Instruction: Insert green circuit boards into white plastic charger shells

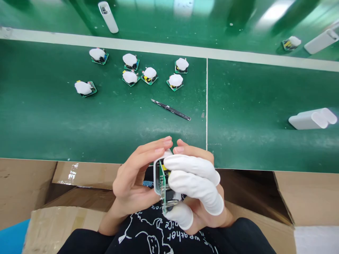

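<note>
My left hand (134,176) is closed around a white plastic casing (156,178), its open end facing me. Between the finger cots of my right hand (197,183) is a green circuit board (162,192) with black and yellow components. The board's upper part lies at the casing's mouth; how deep it sits inside is hidden by my fingers. White cots cover several fingertips of the right hand. Beyond my hands, black tweezers (171,109) lie on the green table. Several boards topped with white lumps stand farther back, among them one circuit board (175,81) behind the tweezers.
White casings (312,119) lie at the right, with another casing (108,17) at the back left. At the back right, a lone board (291,43) sits near a further casing (321,41). Cardboard boxes (87,173) stand below the table's front edge (251,169).
</note>
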Available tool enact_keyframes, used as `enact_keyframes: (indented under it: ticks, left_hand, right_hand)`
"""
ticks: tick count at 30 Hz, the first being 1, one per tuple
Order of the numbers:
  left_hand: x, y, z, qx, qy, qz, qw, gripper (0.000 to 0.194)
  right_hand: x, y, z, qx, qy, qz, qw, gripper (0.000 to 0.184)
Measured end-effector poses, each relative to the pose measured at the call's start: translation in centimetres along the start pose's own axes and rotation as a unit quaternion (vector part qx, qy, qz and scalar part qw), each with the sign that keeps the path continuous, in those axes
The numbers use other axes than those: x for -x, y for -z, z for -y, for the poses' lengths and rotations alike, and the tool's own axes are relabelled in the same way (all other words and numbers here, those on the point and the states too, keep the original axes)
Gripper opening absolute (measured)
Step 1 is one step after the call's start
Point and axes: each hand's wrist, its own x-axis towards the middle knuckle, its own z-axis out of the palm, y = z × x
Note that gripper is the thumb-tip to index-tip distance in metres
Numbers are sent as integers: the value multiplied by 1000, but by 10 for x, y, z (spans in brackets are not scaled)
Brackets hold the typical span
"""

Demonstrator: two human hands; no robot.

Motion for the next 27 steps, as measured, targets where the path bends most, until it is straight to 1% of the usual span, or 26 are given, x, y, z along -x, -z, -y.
enact_keyframes:
  ticks: [3, 5, 9, 11, 13, 14, 15, 17, 18, 19, 21, 22, 23, 24, 27]
  left_hand:
    - [0, -3, -2, 9, 14, -20, 1000, 32]
    - [-1, -5, -3, 8, 6, -26, 1000, 31]
    - [-1, -3, 0, 5, -25, -13, 1000, 32]
    - [-1, 0, 5, 12, -31, 2, 999, 42]
    - [-1, 2, 12, 16, -36, 8, 999, 58]
    - [-1, 2, 16, 15, -37, 8, 999, 62]
    - [-1, 2, 20, 10, -40, 4, 999, 62]
    - [-1, 1, 26, -9, -50, -1, 999, 55]
    - [0, 1, 28, -23, -60, -1, 998, 54]
    - [0, 1, 30, -39, -73, 1, 997, 54]
    - [0, 1, 31, -76, -98, 16, 992, 56]
    - [0, 2, 31, -91, -107, 26, 990, 57]
    - [0, 2, 31, -104, -114, 33, 988, 58]
    - [0, 1, 30, -112, -115, 36, 986, 58]
    - [1, -1, 29, -122, -106, 27, 986, 59]
  right_hand:
    - [-1, 0, 0, -1, 3, 4, 1000, 22]
    - [-1, -1, 2, -3, 2, -1, 1000, 22]
    - [-2, -3, 2, -1, -13, -5, 1000, 20]
    - [-2, -5, -2, -16, -8, 8, 1000, 18]
    - [1, -7, -8, -47, -31, 17, 998, 24]
    - [2, -8, -11, -70, -56, 23, 996, 32]
    - [4, -8, -14, -101, -92, 27, 990, 41]
    - [7, -7, -16, -182, -174, 32, 967, 61]
    - [7, -6, -17, -234, -218, 39, 947, 66]
    - [7, -5, -16, -285, -262, 47, 921, 67]
    - [6, -3, -15, -361, -329, 56, 871, 60]
    - [4, -3, -15, -381, -347, 54, 855, 57]
    - [3, -4, -15, -389, -357, 45, 848, 54]
    - [2, -5, -16, -389, -363, 31, 846, 52]
    - [1, -8, -21, -371, -367, 14, 853, 42]
